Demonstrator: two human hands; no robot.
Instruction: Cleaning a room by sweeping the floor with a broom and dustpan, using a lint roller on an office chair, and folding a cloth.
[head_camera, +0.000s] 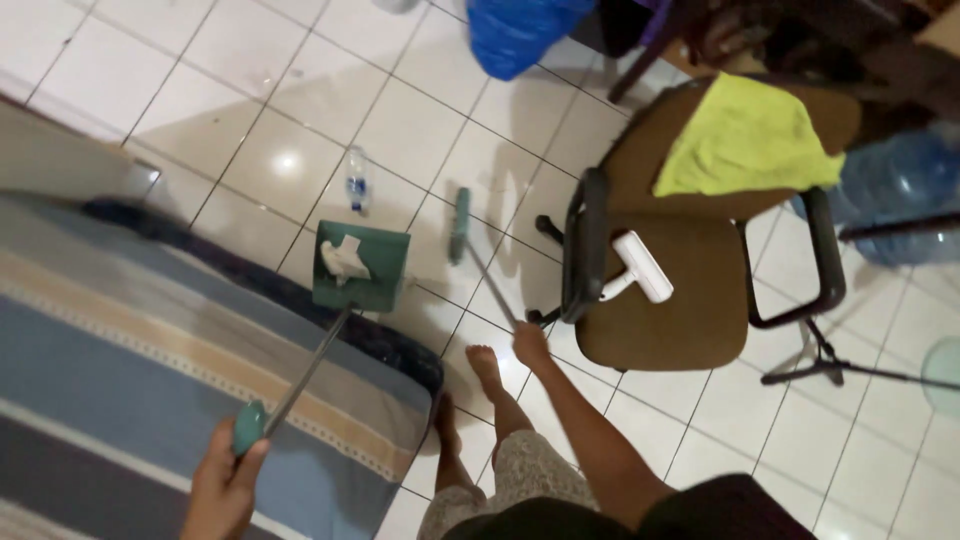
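My left hand (222, 487) grips the teal end of a long metal handle that leads up to a green dustpan (361, 266). Crumpled white tissue (345, 259) lies in the dustpan. Its pan rests on the white tile floor beside the mattress edge. My right hand (530, 345) holds the thin handle of a green broom (461, 224), whose head stands on the tiles just right of the dustpan. My bare feet (486, 368) stand between the two tools.
A striped blue and beige mattress (120, 360) fills the left. A brown office chair (660, 290) with a white lint roller (640, 267) and yellow cloth (745, 140) stands right. A small water bottle (357, 182), blue bag (515, 32) and large water jug (905, 190) sit around.
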